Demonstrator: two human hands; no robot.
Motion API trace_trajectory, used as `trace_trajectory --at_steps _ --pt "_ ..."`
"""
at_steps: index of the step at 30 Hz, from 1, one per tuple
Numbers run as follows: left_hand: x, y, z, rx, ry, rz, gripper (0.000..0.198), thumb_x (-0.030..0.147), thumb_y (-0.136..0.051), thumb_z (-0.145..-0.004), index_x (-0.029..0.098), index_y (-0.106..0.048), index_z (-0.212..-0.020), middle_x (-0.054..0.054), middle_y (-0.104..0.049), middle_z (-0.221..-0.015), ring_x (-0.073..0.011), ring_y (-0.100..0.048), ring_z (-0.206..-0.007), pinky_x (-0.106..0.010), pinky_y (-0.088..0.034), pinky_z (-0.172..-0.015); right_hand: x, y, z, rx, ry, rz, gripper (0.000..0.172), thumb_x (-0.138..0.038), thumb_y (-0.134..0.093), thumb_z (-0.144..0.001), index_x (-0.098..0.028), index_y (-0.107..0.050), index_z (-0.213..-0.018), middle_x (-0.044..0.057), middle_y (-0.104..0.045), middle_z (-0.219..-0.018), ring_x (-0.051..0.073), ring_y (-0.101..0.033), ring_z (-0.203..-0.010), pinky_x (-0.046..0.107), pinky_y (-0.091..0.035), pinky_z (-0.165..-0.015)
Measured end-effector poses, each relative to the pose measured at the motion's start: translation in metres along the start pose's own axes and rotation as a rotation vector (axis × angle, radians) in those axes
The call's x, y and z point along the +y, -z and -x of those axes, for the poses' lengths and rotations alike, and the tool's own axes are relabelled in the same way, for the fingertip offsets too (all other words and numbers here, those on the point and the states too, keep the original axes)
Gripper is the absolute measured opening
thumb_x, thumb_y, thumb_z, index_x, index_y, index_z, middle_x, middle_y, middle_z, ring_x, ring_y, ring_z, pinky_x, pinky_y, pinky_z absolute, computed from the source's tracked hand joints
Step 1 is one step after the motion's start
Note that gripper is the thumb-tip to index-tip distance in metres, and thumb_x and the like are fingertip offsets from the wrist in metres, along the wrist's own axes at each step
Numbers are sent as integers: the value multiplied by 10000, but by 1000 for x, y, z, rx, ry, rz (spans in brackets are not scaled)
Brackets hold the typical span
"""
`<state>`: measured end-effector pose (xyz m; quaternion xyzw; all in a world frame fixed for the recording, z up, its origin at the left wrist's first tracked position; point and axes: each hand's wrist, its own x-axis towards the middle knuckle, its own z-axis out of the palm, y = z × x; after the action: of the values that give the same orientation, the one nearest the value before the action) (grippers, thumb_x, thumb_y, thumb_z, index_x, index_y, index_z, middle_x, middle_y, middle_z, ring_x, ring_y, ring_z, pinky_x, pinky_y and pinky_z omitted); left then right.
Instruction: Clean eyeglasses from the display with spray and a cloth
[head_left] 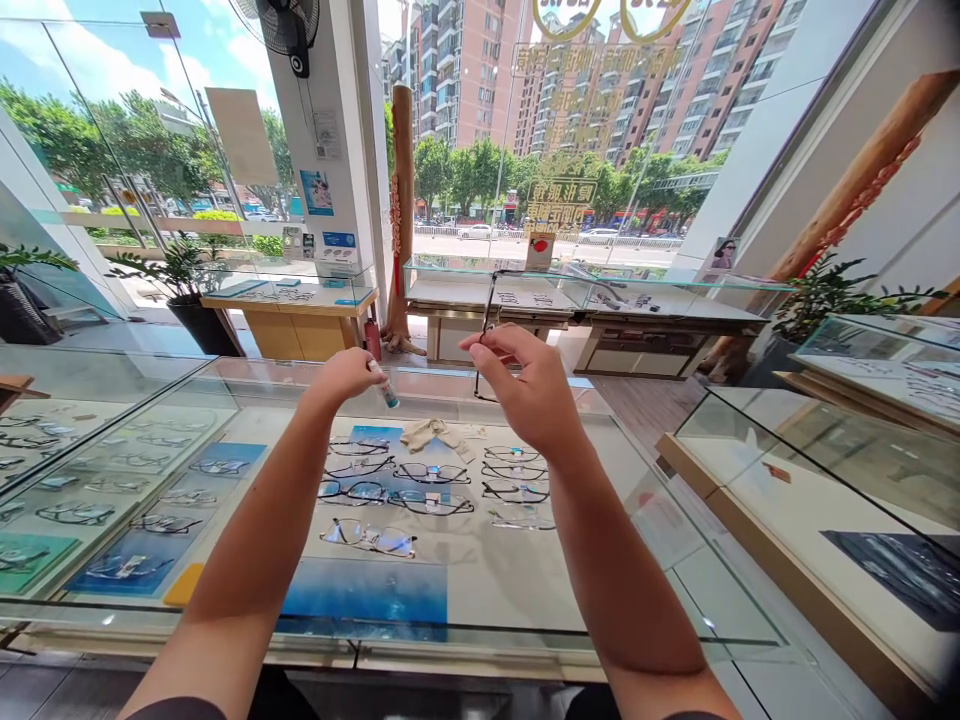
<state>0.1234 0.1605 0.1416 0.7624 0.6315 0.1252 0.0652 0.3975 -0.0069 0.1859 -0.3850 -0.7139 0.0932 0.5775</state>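
My left hand [345, 380] is closed around a small white-and-teal bottle [388, 390] that tilts downward over the glass display case. In my right hand [529, 390], pinched between thumb and fingers, is a pair of dark-framed eyeglasses [490, 303] held upright in the air. Below both hands, several eyeglasses [431, 502] lie in rows inside the case. A crumpled beige cloth [433, 434] lies behind those rows. Nearest to me in the case is a pair with a thin frame [369, 538].
The glass display case [480, 632] spans the space before me, with a blue panel [367, 592] inside. Another glass case [795, 480] stands to the right. Farther back are more display counters [667, 335], a wooden post [401, 200] and a potted plant [193, 285].
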Motion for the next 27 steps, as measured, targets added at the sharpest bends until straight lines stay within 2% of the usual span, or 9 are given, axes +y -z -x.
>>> trace_trajectory --at_steps 3,6,9,12,17,20,22,25,27 --pt "5 13 9 174 -86 279 371 566 -730 -866 197 -756 -849 -106 -778 -875 -300 -734 -876 -359 -531 -746 1 0 0 -1 3 6 235 -376 -629 -1040 -252 -807 -951 57 -844 -1087 224 -746 -986 432 -598 -903" --pt "21 19 19 311 -204 808 468 660 -800 -825 201 -746 -902 -85 -757 -870 -249 -710 -842 -346 -549 -749 2 -1 0 -4 4 8 242 -392 -627 -1046 -256 -802 -949 56 -842 -1085 225 -744 -987 432 -594 -902" --pt "45 22 32 335 -318 1296 547 758 -803 -851 235 -716 -987 -83 -751 -960 -215 -724 -900 -351 -598 -814 3 -1 0 -3 5 8 248 -399 -627 -1049 -253 -799 -946 57 -839 -1086 226 -743 -990 428 -591 -898" --pt "67 29 47 296 -372 1583 550 784 -737 -930 277 -669 -1132 -73 -744 -1024 -229 -743 -993 -395 -640 -886 3 -1 0 -2 1 15 245 -390 -626 -1048 -251 -800 -948 56 -836 -1075 224 -740 -980 423 -586 -893" --pt "83 43 73 128 -379 1835 326 557 -725 -1017 265 -667 -1149 2 -601 -824 -154 -636 -733 -317 -587 -718 3 -1 -1 -4 -6 11 249 -396 -625 -1047 -247 -795 -941 59 -838 -1088 225 -735 -982 418 -577 -886" --pt "86 46 82 22 -428 1926 214 307 -790 -928 213 -675 -1081 -17 -641 -884 -149 -653 -776 -299 -593 -734 3 -1 -1 -2 -12 11 255 -398 -622 -1045 -242 -791 -933 63 -839 -1090 229 -735 -991 415 -573 -885" --pt "88 45 84 13 -465 1935 256 208 -812 -889 212 -680 -1108 -32 -689 -962 -166 -696 -871 -316 -626 -826 3 -1 -1 3 -16 11 255 -393 -621 -1044 -241 -792 -933 63 -839 -1088 228 -735 -989 412 -571 -883" --pt "89 41 83 21 -511 1897 312 262 -810 -969 255 -679 -1252 -40 -731 -1039 -197 -735 -994 -376 -653 -944 4 -1 -1 4 -15 10 251 -383 -618 -1047 -240 -795 -939 62 -840 -1091 226 -734 -988 410 -569 -886" --pt "88 39 81 -3 -529 1862 352 326 -794 -1014 287 -661 -1337 -40 -741 -1076 -210 -744 -1059 -395 -664 -955 4 -1 0 4 -11 12 249 -377 -617 -1049 -237 -794 -944 63 -839 -1093 226 -733 -991 409 -566 -889"
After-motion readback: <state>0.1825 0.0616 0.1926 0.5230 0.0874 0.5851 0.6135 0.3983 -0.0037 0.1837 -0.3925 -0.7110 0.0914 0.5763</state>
